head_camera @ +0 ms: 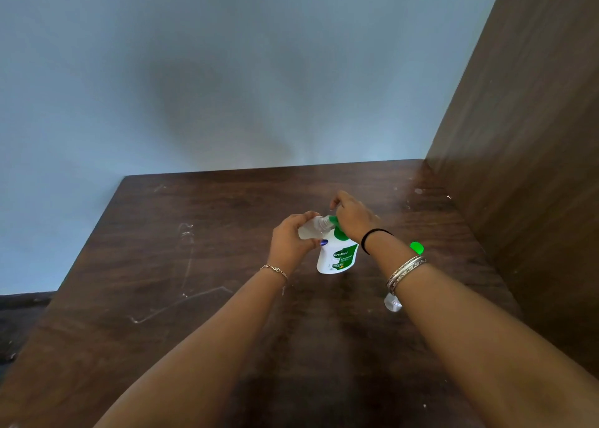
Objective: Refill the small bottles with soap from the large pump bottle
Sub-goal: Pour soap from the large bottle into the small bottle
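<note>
Left hand [291, 239] is what I look at first: its fingers curl round a small clear bottle [309, 228], tipped on its side so that the open neck points right, toward the pump. My right hand [351, 216] lies over the green pump head [334, 221] of the large soap bottle [338, 254], fingers bent down across the top of it; I see it pressing or resting there, and the small bottle's mouth sits right at the nozzle. I cannot tell whether soap is coming out.

The large bottle stands upright on the desk [194, 265], white with a green label, just below and between both hands. A thin chain bracelet [274, 270] circles my left wrist; a black band [372, 238] and a stack of silver bangles [405, 272] sit on my right forearm.

Beyond the right forearm, a green cap [417, 247] shows on the desk, partly hidden by the arm. Below the bangles, another small clear bottle [393, 302] peeks out from under the forearm, mostly covered. Dark wood with pale scratches makes up the desk, a brown wooden panel [525, 135] rises along its right side, and a pale blue wall [227, 70] stands behind.
</note>
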`<action>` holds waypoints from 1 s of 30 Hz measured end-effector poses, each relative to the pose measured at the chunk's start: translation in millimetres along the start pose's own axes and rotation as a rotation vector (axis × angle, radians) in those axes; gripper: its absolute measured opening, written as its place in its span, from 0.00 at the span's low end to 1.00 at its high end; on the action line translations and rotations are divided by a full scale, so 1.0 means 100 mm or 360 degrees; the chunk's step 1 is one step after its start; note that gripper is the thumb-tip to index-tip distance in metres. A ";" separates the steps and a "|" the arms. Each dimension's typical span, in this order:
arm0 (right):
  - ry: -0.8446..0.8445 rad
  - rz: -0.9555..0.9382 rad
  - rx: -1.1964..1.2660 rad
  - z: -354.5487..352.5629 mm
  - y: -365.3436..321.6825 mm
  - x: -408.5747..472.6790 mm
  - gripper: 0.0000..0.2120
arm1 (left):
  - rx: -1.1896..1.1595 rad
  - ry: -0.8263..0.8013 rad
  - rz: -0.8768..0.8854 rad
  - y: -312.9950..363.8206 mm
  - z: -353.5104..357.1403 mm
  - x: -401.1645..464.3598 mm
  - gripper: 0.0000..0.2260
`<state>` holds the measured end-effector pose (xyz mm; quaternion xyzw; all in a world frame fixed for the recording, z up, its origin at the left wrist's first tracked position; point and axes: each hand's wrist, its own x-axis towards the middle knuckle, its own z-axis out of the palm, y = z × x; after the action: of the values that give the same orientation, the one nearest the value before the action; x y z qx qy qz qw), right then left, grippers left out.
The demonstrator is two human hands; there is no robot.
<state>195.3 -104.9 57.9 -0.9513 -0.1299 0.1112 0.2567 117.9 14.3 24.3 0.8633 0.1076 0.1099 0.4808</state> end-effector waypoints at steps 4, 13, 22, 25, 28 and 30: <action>-0.0042 -0.0015 -0.0053 -0.04 0.00 0.00 0.14 | -0.0028 0.0005 -0.0008 0.00 0.00 -0.01 0.22; -0.0026 0.0014 0.0027 -0.01 0.00 0.00 0.13 | 0.0004 0.0011 0.0007 0.02 -0.01 0.00 0.22; -0.0071 0.0007 0.0015 -0.09 -0.04 0.00 0.14 | -0.0034 0.0019 0.0020 0.04 -0.02 0.01 0.22; -0.0042 0.0009 0.0059 -0.06 -0.03 0.01 0.13 | -0.0041 0.0012 0.0012 0.05 -0.02 0.01 0.22; -0.0014 0.0018 0.0057 -0.01 0.00 0.00 0.13 | -0.0027 0.0014 -0.0010 0.01 0.00 0.00 0.22; -0.0002 0.0023 0.0054 0.00 -0.01 -0.01 0.13 | -0.0036 0.0018 -0.0028 0.01 0.01 -0.01 0.22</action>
<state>193.6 -104.5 58.2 -0.9476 -0.1211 0.1159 0.2718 116.9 12.5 24.9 0.8561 0.1166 0.1117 0.4910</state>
